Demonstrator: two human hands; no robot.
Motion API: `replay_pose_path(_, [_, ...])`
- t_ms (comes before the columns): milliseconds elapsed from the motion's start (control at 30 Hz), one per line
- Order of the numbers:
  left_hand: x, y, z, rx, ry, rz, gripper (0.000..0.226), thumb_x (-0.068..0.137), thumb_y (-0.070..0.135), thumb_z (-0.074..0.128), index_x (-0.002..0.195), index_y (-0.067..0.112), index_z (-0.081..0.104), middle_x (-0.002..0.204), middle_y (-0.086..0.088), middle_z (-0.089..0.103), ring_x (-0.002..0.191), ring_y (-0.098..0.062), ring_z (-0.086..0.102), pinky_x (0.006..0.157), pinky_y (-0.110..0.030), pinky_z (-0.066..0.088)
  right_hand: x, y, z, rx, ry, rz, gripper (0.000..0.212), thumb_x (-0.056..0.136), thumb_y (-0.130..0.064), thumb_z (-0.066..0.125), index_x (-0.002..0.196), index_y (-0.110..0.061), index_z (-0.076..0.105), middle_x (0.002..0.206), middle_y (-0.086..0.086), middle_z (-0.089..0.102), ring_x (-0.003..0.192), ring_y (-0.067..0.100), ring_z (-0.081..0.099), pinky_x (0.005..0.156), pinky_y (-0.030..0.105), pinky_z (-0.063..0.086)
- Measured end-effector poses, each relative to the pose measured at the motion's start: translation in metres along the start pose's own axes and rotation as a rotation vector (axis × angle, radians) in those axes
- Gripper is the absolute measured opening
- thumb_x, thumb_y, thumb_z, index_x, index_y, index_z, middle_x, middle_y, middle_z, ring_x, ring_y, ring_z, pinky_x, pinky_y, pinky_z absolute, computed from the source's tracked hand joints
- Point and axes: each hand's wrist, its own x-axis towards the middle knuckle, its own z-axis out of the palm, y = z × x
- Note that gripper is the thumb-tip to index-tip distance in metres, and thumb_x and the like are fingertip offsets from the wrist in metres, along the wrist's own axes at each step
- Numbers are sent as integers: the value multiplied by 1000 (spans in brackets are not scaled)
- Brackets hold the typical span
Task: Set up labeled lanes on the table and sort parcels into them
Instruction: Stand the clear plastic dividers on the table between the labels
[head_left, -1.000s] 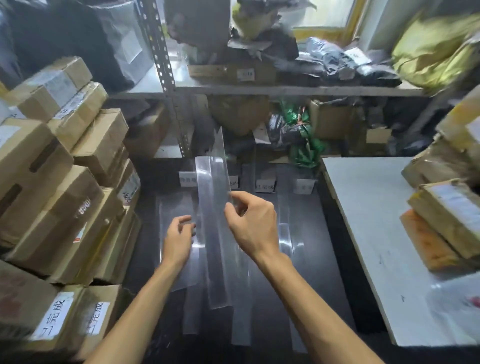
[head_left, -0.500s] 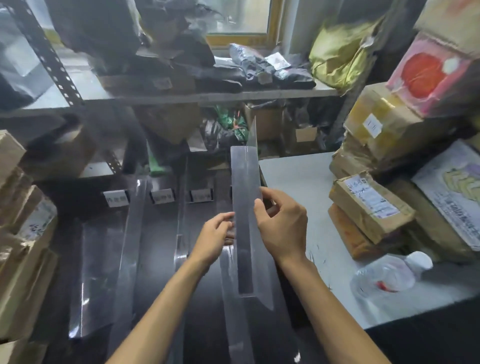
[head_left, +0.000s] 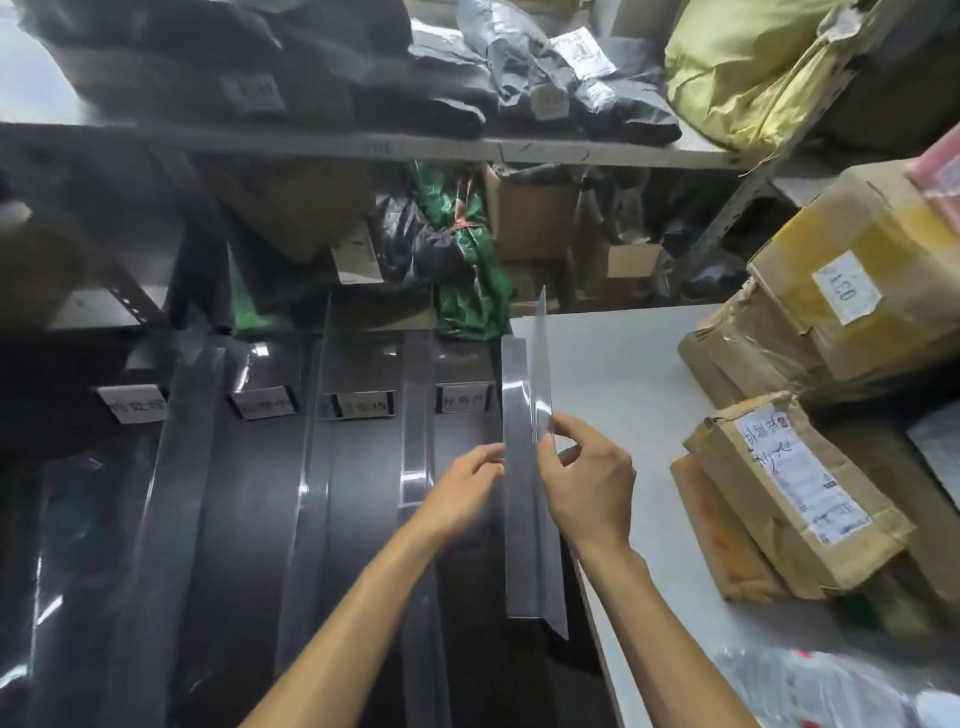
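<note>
A dark glossy table (head_left: 249, 519) fills the lower left. Clear plastic strips (head_left: 415, 415) lie lengthwise on it and divide it into lanes. A white table (head_left: 623, 374) stands against the dark table's right side, and taped brown cardboard parcels (head_left: 795, 499) are stacked on it, well right of the dark table. A long clear L-shaped plastic strip (head_left: 522, 395) is held over the dark table's right edge, one flange upright. The right hand (head_left: 587, 483) pinches that flange between thumb and forefinger. The left hand (head_left: 467, 488) has its fingers close together, tips on the strip's left edge; whether they pinch it I cannot tell. Four small white paper labels (head_left: 462, 402) stand along the dark table's far edge, their writing blurred.
</note>
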Motion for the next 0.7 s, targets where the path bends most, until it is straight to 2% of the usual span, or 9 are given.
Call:
replay_pose_path(67, [15,0,5,18,-52,-14,43,107,23,38,149,25,45,146,3,53,135,-15,50,118,-41,37,11,5,11,-18,-16,30,13,94,-19,67,101,-23,76,76,-6,71,64,12,62,64,21,48])
replay_pose_path(133, [27,1,10,33,-91,-20,44,107,21,37,150,22,45,147,2,53,136,-15,49,119,-41,36,21,11,22,-22,-25,53,12,93,-17,67,101,-19,76,81,-1,74,68,19,65,67,27,50])
replay_pose_path(233, [44,5,19,59,-126,4,41,106,17,38,144,20,52,143,3,58,134,-10,51,118,-36,37,35,17,35,-36,-48,72,13,92,-16,68,102,-16,76,92,2,77,77,25,69,69,27,46])
replay_pose_path(333, [57,7,25,59,-139,9,39,108,23,37,144,23,52,142,4,59,132,-7,52,117,-33,39,45,20,44,-50,-65,58,19,92,-17,68,110,-16,76,103,2,78,88,26,72,80,30,53])
replay_pose_path(433, [67,9,28,65,-121,13,38,108,31,38,143,23,52,140,6,60,129,-8,54,114,-34,42,54,22,49,-87,-93,63,24,94,-17,67,117,-15,75,111,3,77,98,26,72,82,21,40])
replay_pose_path(500, [72,10,30,61,-120,18,38,108,28,38,143,22,52,137,7,59,128,-8,53,112,-29,42,60,26,51,-106,-117,69,26,95,-17,66,119,-16,75,114,2,77,101,24,71,83,20,40])
replay_pose_path(600, [78,7,32,61,-118,-1,39,109,27,36,145,22,51,138,7,59,130,-7,51,109,-23,40,64,34,57,-95,-126,71,26,93,-18,66,118,-17,74,113,2,77,101,25,72,90,32,54])
replay_pose_path(700, [84,3,34,50,-107,-24,39,110,27,36,145,24,51,138,8,59,129,-5,51,106,-20,39,67,37,63,-77,-136,90,27,92,-16,66,118,-16,74,113,2,76,102,26,71,91,40,57])
